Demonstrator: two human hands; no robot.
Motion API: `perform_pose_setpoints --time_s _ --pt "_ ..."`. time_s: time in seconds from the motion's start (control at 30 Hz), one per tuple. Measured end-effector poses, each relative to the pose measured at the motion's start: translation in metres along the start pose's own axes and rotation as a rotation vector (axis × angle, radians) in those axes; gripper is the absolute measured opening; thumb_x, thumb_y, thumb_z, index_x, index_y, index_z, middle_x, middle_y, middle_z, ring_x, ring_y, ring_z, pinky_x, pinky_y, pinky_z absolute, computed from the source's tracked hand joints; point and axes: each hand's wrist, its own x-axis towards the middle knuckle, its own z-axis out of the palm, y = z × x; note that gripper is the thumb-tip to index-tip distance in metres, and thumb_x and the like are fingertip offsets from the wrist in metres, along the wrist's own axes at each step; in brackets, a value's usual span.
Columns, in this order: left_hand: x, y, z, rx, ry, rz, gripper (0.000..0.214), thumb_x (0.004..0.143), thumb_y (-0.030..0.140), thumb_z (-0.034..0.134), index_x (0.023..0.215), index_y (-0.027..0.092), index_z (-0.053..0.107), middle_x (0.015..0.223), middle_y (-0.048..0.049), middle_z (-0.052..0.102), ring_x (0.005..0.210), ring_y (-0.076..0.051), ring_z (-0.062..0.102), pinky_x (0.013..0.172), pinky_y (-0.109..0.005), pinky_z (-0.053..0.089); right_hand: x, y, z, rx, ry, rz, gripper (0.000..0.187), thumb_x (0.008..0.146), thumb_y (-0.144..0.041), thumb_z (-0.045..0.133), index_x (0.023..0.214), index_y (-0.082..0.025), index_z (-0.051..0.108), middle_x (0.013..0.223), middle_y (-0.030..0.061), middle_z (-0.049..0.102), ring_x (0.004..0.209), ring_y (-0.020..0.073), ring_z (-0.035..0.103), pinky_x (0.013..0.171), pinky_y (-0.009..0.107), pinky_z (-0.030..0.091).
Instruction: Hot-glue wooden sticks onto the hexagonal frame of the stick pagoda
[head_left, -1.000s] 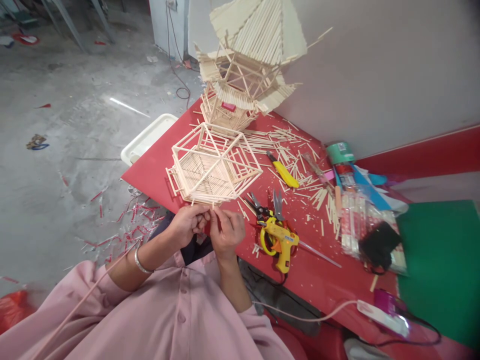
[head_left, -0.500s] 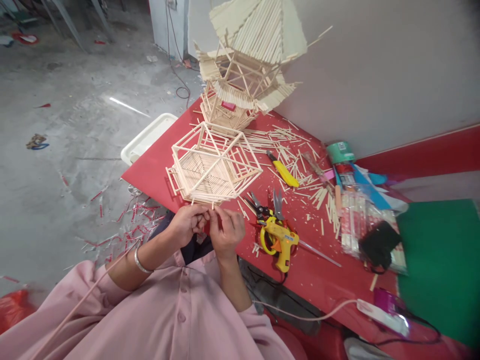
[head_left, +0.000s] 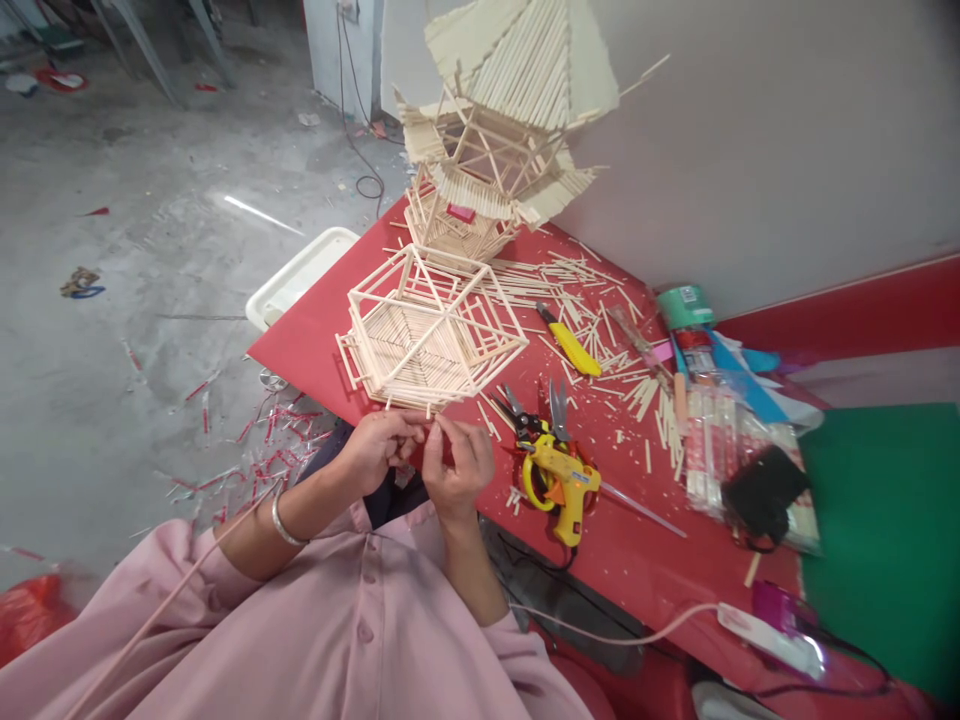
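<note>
My left hand [head_left: 379, 450] is closed at the near edge of the red table, its thumb and fingers pinched together. Close beside it, my right hand [head_left: 459, 465] also makes a pinch, the two sets of fingertips nearly meeting. Whatever they hold is too small and hidden to make out. Just beyond the fingertips lies a hexagonal frame of thin wooden sticks [head_left: 420, 345], with a floor of sticks laid in rings and short ends jutting toward my hands. A yellow glue gun [head_left: 568, 480] rests right of my right hand, over scissors [head_left: 557, 410].
Behind the frame stands a tiered stick pagoda [head_left: 517, 150]. Loose sticks [head_left: 577, 275] and a yellow utility knife [head_left: 574, 348] lie on the red table [head_left: 300, 350]. Farther right are packs of sticks [head_left: 709, 440], a green board [head_left: 885, 540] and a white power strip [head_left: 772, 638].
My right hand has shifted slightly, its fingers opening a little away from the left hand's fingertips. My left hand stays nearly in place. The whole view has slid slightly.
</note>
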Motion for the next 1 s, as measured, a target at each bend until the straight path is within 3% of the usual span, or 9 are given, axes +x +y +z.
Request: perform_pose_setpoints --time_s 0.57,1.0 --pt "0.0014 0.0006 0.0005 -0.002 -0.027 0.02 0.03 0.053 0.016 0.058 0.078 0.008 0.072 0.061 -0.001 0.058 0.042 -0.006 0.036 0.04 -0.023 0.017 -0.0032 0.0023 0.0007 0.04 -0.075 0.097 0.017 0.09 -0.018 0.056 0.102 -0.02 0.068 0.084 0.0068 0.07 0.078 0.0173 0.064 0.075 0.032 0.051" --pt "0.0021 0.0011 0.0 0.018 -0.048 0.034 0.022 0.052 0.018 0.059 0.07 0.01 0.07 0.059 -0.0003 0.056 0.042 -0.006 0.036 0.039 -0.023 0.018 -0.0015 0.0047 0.0025 0.079 -0.089 0.132 0.015 0.091 -0.017 0.056 0.099 -0.02 0.068 0.083 0.0062 0.07 0.078 0.0166 0.064 0.073 0.03 0.051"
